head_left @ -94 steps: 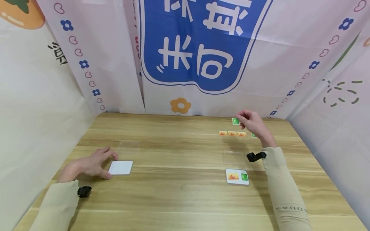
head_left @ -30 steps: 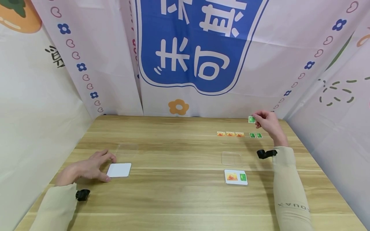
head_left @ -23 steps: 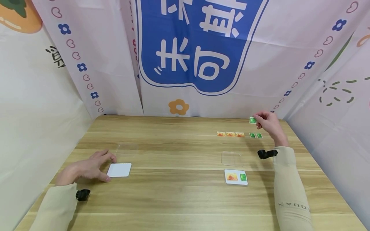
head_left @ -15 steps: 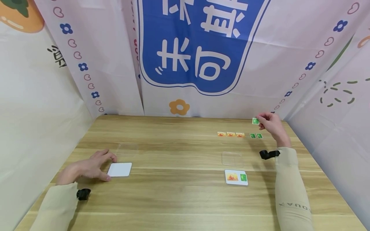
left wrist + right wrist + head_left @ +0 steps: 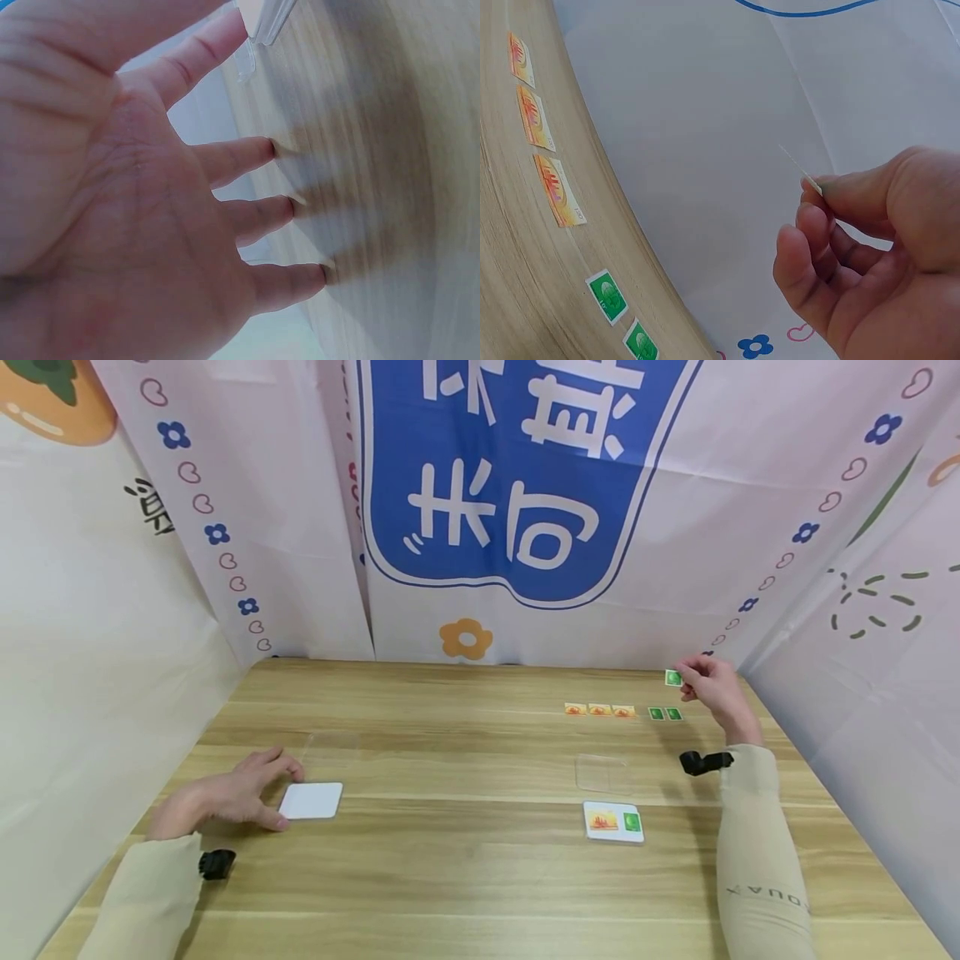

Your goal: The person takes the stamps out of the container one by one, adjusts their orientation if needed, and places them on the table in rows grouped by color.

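Observation:
My right hand (image 5: 716, 687) pinches a small green stamp (image 5: 673, 677) between thumb and fingers, above the table's far right. In the right wrist view the stamp (image 5: 801, 171) shows almost edge-on. Below it a row lies on the table: three orange stamps (image 5: 599, 710), then two green stamps (image 5: 665, 714) at the row's right end. At the left, my left hand (image 5: 240, 791) holds a flat white-topped box (image 5: 313, 801) by its left end, thumb and forefinger at the corners. The left wrist view shows the other fingertips (image 5: 281, 210) down by the wood.
A flat white case (image 5: 613, 822), an orange and a green stamp on its face, lies at the right. Clear plastic lids (image 5: 602, 773) lie behind both boxes. A printed curtain (image 5: 405, 627) rises along the wooden table's (image 5: 465, 868) far edge.
My right hand has moved to the right along the far edge with the green stamp in its pinch, uncovering two green stamps in the row. The left hand stays put.

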Available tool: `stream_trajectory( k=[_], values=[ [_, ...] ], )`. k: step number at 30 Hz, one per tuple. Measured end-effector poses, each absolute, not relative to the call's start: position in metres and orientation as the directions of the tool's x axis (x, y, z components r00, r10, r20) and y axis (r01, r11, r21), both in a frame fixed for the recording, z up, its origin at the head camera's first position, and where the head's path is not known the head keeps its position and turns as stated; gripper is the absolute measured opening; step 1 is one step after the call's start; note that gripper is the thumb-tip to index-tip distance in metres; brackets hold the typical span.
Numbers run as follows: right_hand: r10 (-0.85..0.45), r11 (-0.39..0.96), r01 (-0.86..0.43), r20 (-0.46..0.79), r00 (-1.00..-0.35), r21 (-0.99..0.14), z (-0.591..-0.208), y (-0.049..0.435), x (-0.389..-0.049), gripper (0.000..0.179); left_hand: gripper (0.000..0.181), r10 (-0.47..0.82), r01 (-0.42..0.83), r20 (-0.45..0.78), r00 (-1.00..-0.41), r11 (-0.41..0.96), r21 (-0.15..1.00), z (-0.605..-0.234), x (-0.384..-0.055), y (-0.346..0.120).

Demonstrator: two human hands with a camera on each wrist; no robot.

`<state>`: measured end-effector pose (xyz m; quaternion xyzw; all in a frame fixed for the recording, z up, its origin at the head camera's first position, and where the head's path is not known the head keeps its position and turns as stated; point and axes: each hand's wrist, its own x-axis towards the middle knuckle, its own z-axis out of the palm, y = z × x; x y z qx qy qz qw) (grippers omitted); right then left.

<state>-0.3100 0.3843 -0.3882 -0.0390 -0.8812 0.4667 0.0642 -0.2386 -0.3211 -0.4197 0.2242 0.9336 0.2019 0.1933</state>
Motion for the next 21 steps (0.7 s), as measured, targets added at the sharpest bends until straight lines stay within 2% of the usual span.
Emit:
stream_trajectory(
  k=[14,21],
  values=[
    [0.150,0.497,0.048,0.032,-0.988,-0.866,-0.396,0.396,-0.310,0.042,0.057,0.495,0.337,-0.271,-0.825,0.818,0.466,-0.420,-0.240,-0.322],
    [0.155,0.497,0.070,0.009,-0.988,-0.865,-0.402,0.400,-0.311,0.034,0.056,0.502,0.349,-0.269,-0.822,0.817,0.459,-0.419,-0.239,-0.321]
  ],
)
